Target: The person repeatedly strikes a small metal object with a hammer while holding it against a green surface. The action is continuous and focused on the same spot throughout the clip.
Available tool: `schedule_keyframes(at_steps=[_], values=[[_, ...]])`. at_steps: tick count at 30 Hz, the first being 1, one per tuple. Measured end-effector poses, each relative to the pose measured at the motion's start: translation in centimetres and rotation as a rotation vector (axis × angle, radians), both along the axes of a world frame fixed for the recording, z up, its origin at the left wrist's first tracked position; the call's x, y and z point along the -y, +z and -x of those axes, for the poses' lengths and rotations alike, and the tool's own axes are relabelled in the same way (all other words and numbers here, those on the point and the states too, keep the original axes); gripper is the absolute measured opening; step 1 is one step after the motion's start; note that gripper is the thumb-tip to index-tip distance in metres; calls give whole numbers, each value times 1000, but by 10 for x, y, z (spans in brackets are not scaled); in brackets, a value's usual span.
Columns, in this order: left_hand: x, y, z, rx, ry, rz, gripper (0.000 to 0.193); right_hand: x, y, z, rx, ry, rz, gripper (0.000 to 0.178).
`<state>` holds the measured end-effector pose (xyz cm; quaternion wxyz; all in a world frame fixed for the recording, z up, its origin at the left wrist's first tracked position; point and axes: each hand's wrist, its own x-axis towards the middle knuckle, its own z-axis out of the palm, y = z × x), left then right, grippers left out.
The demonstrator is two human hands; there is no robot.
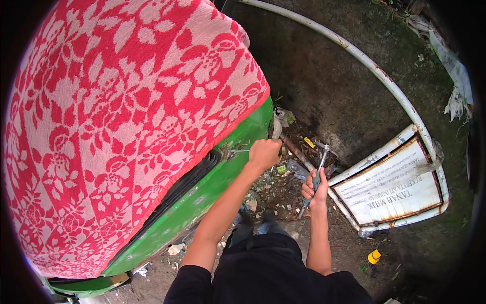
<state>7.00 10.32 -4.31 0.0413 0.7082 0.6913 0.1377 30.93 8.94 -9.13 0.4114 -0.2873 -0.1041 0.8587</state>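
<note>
My left hand is closed in a fist around a tool whose thin metal shaft points left, like a screwdriver's. Its handle is hidden in the fist. The shaft's tip is at the edge of a green vehicle body panel, beside a black rubber strip; I cannot tell whether it touches. To the right, my right hand grips what looks like a ratchet wrench, with a shiny head and a grey-green grip. It is held upright, away from the panel.
A red and pink floral blanket covers most of the green vehicle at left. A rusty white sign panel on a curved white pipe lies at right. Litter and a yellow object are on the dirt ground.
</note>
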Motion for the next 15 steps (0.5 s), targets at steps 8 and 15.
schedule_keyframes(at_steps=[8, 15], values=[[-6, -1, -5, 1, -85, -95, 21, 21, -4, 6, 0, 49, 41, 42], [-3, -6, -5, 54, -88, -195, 23, 23, 2, -2, 39, 118, -11, 43]])
